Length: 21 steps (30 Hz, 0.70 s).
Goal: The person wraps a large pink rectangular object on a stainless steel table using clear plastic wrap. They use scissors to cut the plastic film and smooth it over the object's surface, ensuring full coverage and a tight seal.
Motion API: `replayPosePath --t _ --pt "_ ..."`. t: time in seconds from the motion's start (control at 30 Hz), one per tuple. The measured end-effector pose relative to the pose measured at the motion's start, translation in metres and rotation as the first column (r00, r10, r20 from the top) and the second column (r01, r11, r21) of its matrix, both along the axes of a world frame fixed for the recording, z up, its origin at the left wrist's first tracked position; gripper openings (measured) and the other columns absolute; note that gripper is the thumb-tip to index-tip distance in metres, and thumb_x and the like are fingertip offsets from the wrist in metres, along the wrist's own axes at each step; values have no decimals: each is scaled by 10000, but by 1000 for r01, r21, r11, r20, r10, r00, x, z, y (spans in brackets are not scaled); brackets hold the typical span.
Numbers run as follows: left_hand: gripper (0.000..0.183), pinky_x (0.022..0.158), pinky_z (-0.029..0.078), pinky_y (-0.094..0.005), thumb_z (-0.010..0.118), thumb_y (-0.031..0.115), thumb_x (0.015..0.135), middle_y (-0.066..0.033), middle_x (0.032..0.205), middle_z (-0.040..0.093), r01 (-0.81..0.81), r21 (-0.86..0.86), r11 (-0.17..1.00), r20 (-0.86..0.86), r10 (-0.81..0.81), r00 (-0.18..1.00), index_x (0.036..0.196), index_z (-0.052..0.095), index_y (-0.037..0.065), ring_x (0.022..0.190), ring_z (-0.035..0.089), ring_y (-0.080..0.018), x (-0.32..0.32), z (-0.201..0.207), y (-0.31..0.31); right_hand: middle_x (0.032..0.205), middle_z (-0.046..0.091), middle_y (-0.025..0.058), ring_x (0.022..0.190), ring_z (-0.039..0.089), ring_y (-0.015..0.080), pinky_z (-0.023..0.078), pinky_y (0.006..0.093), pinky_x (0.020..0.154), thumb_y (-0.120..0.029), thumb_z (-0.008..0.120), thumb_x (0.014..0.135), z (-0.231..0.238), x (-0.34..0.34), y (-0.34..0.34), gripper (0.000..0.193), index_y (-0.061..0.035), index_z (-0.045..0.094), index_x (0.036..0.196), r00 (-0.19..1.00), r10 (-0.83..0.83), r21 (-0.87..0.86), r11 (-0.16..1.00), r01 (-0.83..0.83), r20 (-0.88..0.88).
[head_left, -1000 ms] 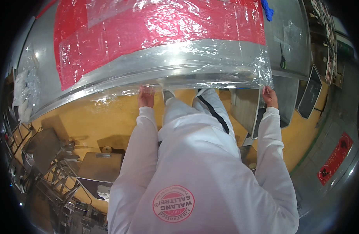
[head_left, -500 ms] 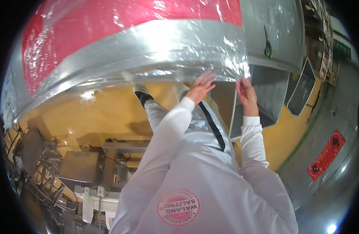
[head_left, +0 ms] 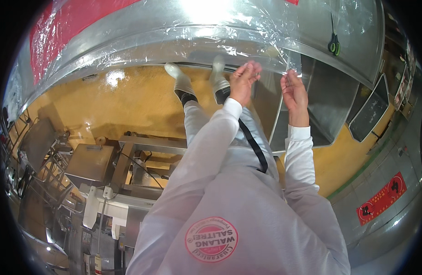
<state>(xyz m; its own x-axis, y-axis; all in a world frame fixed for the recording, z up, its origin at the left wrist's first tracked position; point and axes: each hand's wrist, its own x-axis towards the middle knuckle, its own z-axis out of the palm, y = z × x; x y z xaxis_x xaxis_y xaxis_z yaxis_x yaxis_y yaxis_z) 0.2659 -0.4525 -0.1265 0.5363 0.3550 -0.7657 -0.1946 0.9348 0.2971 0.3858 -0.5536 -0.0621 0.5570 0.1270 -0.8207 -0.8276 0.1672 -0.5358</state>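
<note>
Metal bin: An open-topped, rectangular metal bin [head_left: 330,103] stands below the table's right part; its inner walls show bare grey, and the right hand hides part of its near side.
Tray: A dark, pale-rimmed tray [head_left: 369,110] stands tilted right of the bin; I cannot tell what it holds.
Right hand: The right hand [head_left: 294,94] has thumb and fingertips brought together on the clear plastic sheet [head_left: 268,52] near its lower right corner.
Left hand: The left hand [head_left: 244,85] has its fingers bent, the tips at the sheet's lower edge; I cannot tell whether they grip it or only lie beside it.
Plastic sheet: It lies wrinkled over the front of the metal table [head_left: 358,55] and hangs past the edge, reaching leftward over a red sheet [head_left: 96,30].
Scissors: Scissors with green-and-black handles [head_left: 334,46] lie on the table, right of the plastic sheet, blades pointing away from the person.
Table edge: The front edge curves across the view, beyond both hands.
Yellow floor: Yellow floor [head_left: 124,101] stretches left of the white boots [head_left: 180,78], between the table edge and a metal box [head_left: 91,160].
</note>
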Motion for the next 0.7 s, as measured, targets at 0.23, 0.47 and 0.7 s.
replayPosePath --t 0.23,0.47,0.7 --pt "252 950 427 -376 603 188 887 -20 1119 597 -479 -184 858 179 509 842 1116 545 97 1108 529 -184 -26 -18 31 947 571 33 862 569 140 508 248 765 -46 633 856 3 -2 -1 192 -54 527 1016 1000 27 -11 1000 -28 -12" --pt "215 975 412 -372 611 199 879 -3 1132 602 -693 -229 683 168 729 663 1075 582 117 1106 532 -141 -46 -25 62 944 580 37 862 577 144 510 253 774 -41 637 852 5 -2 -3 223 -46 527 1046 998 58 -21 998 -59 -7" --pt "187 939 445 -297 525 185 920 14 1011 641 -829 -213 517 167 855 490 1073 579 93 930 596 -104 -67 -27 109 949 600 47 876 584 166 503 271 804 -21 645 836 3 14 -17 219 -36 546 1031 998 62 -35 998 -61 17"
